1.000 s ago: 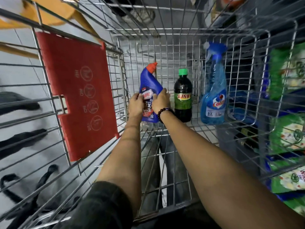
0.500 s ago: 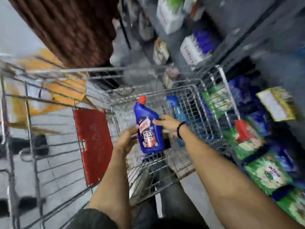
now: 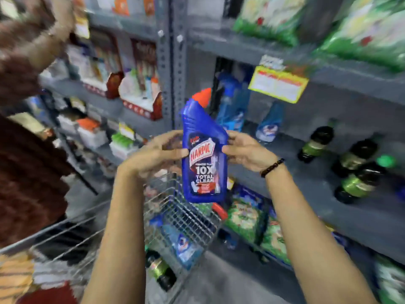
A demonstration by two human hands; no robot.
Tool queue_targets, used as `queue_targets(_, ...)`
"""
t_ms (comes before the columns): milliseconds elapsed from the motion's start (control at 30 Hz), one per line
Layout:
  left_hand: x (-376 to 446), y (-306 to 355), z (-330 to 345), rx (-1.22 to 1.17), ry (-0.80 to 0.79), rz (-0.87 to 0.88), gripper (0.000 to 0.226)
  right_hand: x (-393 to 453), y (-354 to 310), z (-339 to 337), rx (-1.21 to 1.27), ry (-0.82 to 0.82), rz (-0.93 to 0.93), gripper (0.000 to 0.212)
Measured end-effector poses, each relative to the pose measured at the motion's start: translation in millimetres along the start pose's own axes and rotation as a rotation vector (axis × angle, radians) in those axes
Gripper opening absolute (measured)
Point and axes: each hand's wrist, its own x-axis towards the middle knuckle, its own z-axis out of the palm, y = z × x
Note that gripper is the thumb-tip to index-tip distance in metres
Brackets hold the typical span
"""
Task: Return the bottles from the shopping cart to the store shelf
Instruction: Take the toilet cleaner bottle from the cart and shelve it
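Bottle: blue plastic toilet-cleaner bottle with red cap (image 3: 205, 154), upright, raised between both hands
Left hand (image 3: 153, 153): pinching its left edge
Right hand (image 3: 246, 150): pinching its right edge
Shelf: grey metal store shelf (image 3: 306, 172) beyond right hand
Cart: wire shopping cart (image 3: 186, 216) below hands

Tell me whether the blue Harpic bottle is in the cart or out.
Out: the blue Harpic bottle with red cap is above the wire shopping cart, between both hands.

Green plastic detergent bags (image 3: 370, 25) are lying along the front edge of the top board. A yellow paper price tag (image 3: 277, 84) is hanging from that edge. A person in a brown knitted sweater (image 3: 26, 172) is standing at the left.
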Motion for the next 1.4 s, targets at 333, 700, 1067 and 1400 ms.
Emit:
queue_targets(333, 45, 86, 124, 0.082, -0.378, 0.215, 0.064, -124, -91, -77, -0.172, 0.166, -0.23, 0.085)
queue_targets(700, 138, -17, 274, 0.243, -0.66, -0.015, 0.051, -258, 24, -185, -0.103, 0.608, -0.012, 0.028)
queue_targets(1067, 213, -126, 520, 0.339, -0.667, 0.053, 0.05, -411, 108, -332, -0.011, 1.034, 0.124, 0.047)
queue_targets(1400, 276, -164, 612, 0.414, -0.507, 0.061, 0.053, -434, 121, -426, 0.038, 1.083, 0.12, 0.051)
